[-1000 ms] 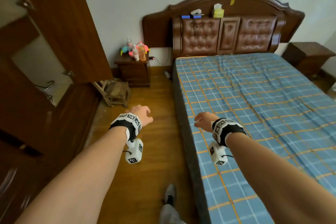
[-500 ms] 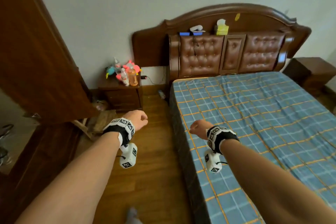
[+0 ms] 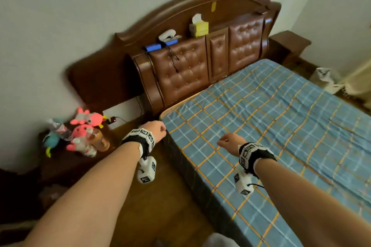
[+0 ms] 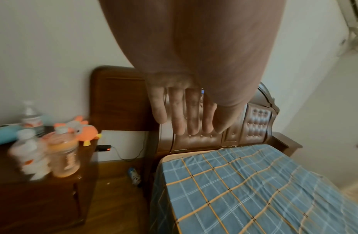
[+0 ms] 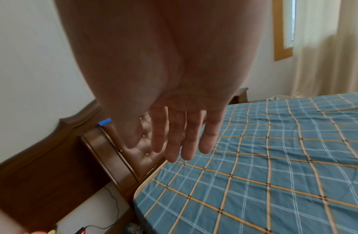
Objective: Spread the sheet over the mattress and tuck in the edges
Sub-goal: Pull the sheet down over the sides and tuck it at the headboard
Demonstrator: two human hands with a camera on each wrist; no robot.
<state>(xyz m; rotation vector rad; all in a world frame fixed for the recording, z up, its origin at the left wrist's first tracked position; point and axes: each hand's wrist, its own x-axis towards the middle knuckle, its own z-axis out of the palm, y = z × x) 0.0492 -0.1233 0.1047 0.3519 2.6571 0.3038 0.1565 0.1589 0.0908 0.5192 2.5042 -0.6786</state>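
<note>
Bedroom bed carried a blue plaid sheet [image 3: 281, 126], wrinkled, mattress [image 3: 172, 109] corner exposed; both hands [image 3: 155, 130] [image 3: 228, 143] had advanced headboardward, fingers straight, holding nothing.

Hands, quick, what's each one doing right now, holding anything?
Left hand: open, fingers straight, holding nothing.
Right hand: open, fingers straight, holding nothing, above the sheet.

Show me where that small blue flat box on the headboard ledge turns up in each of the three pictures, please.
Head view: the small blue flat box lies upper middle, on the ledge of the brown wooden headboard.
Left wrist view: nearly hidden; only a blue glimpse shows between the fingers.
Right wrist view: left of centre, beside the hand.
Shared landmark: the uncovered tan mattress corner by the headboard.
</note>
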